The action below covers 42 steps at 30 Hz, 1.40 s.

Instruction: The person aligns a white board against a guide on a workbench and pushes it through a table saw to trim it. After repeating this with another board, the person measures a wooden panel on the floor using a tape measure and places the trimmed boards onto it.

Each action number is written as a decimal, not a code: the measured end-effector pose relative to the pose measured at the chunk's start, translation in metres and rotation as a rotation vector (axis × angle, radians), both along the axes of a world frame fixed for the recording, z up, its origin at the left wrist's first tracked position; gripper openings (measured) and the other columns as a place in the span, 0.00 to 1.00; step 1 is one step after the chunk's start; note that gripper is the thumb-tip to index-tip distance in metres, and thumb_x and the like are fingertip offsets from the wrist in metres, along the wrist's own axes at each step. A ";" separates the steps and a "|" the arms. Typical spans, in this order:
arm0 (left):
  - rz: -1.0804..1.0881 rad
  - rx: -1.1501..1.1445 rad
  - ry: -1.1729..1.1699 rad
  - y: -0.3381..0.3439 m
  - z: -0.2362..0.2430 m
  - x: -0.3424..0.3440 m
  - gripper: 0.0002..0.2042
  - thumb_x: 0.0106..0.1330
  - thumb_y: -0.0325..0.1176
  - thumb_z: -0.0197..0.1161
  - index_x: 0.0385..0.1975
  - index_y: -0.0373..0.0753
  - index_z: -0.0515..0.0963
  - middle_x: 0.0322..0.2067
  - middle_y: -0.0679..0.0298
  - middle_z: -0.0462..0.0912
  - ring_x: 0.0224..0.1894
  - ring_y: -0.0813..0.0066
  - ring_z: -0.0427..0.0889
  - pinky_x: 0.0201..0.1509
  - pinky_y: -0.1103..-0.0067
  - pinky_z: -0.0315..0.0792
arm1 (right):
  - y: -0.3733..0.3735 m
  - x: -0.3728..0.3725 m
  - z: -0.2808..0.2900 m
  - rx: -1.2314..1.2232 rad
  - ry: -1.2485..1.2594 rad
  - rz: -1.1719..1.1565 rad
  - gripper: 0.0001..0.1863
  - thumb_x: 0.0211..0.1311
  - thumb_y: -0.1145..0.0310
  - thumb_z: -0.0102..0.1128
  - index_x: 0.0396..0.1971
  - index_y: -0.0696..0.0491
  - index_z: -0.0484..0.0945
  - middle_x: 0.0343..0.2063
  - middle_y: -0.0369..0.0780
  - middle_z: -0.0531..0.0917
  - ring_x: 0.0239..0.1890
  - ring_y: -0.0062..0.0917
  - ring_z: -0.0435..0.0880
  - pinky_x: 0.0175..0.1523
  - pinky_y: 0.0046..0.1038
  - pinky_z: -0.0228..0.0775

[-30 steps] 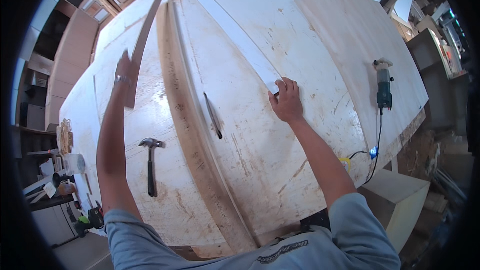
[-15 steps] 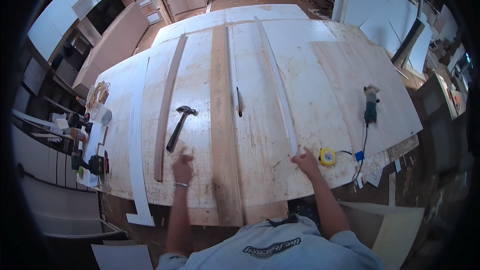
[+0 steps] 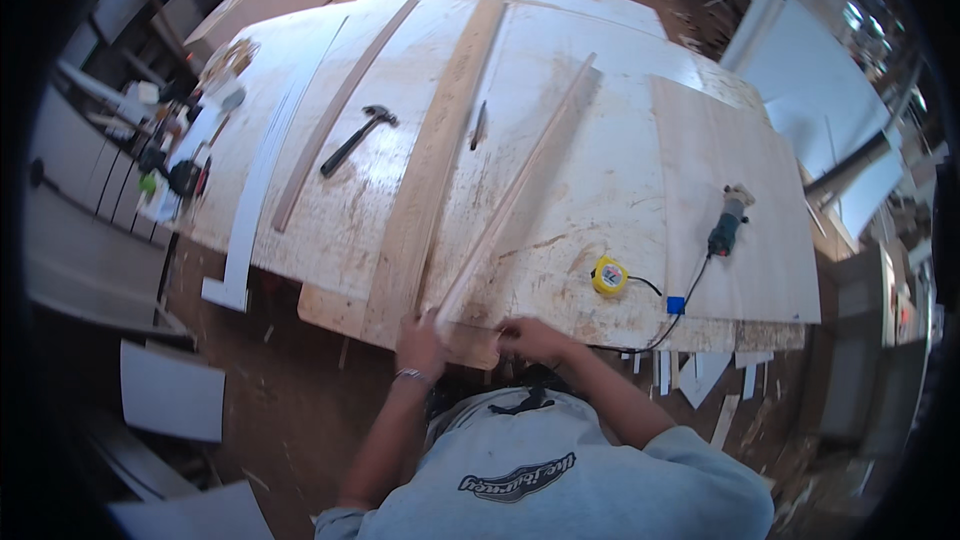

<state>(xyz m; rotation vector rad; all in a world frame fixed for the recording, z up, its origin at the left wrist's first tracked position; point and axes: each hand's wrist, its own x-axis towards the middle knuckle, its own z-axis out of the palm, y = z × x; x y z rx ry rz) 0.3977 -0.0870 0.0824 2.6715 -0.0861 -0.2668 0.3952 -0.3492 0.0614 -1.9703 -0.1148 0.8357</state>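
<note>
My left hand point(image 3: 420, 348) is closed round the near end of a long thin wooden strip point(image 3: 520, 175). The strip slants away to the far right over the white worktable point(image 3: 560, 270), its far end apparently raised above a shadow. Beside it, at the table's front edge, my right hand point(image 3: 530, 338) has its fingers curled together; what they hold, if anything, I cannot make out. A wide wooden board point(image 3: 430, 150) lies just left of the strip. Between them rests a slim dark pencil-like tool point(image 3: 479, 126).
On the left lie a claw hammer point(image 3: 358, 140), a brown wooden strip point(image 3: 340, 125) and a white strip point(image 3: 262, 175). To the right are a yellow tape measure point(image 3: 609, 277) and a corded power tool point(image 3: 728, 222) on a plywood sheet point(image 3: 770, 280). Cordless drills point(image 3: 185, 177) crowd the left edge.
The strip's near end has passed from my right hand to my left and swung left, so it now slants. Both hands have come closer together near the front edge. The view has shifted.
</note>
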 end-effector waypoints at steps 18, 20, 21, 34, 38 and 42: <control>0.892 0.000 0.647 0.220 -0.011 -0.473 0.36 0.51 0.37 0.57 0.64 0.31 0.71 0.60 0.40 0.76 0.62 0.41 0.74 0.68 0.63 0.66 | 0.072 0.041 -0.050 0.281 -0.015 -0.408 0.46 0.73 0.67 0.55 0.78 0.47 0.32 0.24 0.45 0.84 0.18 0.28 0.83 0.21 0.30 0.79; 1.010 0.036 0.754 0.243 -0.032 -0.499 0.36 0.52 0.39 0.56 0.65 0.32 0.71 0.61 0.41 0.76 0.62 0.41 0.75 0.67 0.63 0.67 | 0.106 0.038 -0.049 0.293 -0.008 -0.413 0.45 0.73 0.68 0.54 0.78 0.47 0.33 0.24 0.46 0.84 0.19 0.29 0.85 0.22 0.31 0.80; 1.014 0.002 0.717 0.249 -0.042 -0.499 0.35 0.52 0.39 0.56 0.64 0.31 0.72 0.60 0.41 0.76 0.62 0.42 0.75 0.68 0.63 0.66 | 0.116 0.038 -0.046 0.286 -0.020 -0.431 0.45 0.73 0.69 0.54 0.78 0.47 0.33 0.25 0.46 0.85 0.19 0.29 0.85 0.22 0.31 0.80; 0.578 -0.141 0.438 0.187 -0.049 -0.418 0.35 0.54 0.35 0.73 0.62 0.29 0.68 0.53 0.41 0.78 0.59 0.43 0.77 0.64 0.61 0.70 | 0.128 0.106 -0.055 0.074 -0.114 -0.582 0.39 0.73 0.67 0.53 0.78 0.43 0.44 0.25 0.49 0.86 0.17 0.32 0.86 0.22 0.32 0.81; 0.541 -0.072 0.360 0.164 -0.040 -0.386 0.39 0.46 0.37 0.80 0.60 0.31 0.70 0.52 0.42 0.79 0.56 0.44 0.79 0.60 0.60 0.72 | 0.120 0.135 -0.052 0.017 -0.137 -0.567 0.39 0.73 0.65 0.52 0.78 0.43 0.44 0.25 0.49 0.86 0.18 0.32 0.86 0.21 0.32 0.81; 0.584 -0.094 0.360 0.159 -0.043 -0.366 0.36 0.46 0.38 0.81 0.56 0.33 0.74 0.49 0.44 0.81 0.53 0.45 0.81 0.57 0.59 0.74 | 0.112 0.153 -0.051 0.033 -0.101 -0.594 0.39 0.73 0.65 0.52 0.78 0.42 0.45 0.26 0.50 0.86 0.18 0.32 0.86 0.21 0.32 0.81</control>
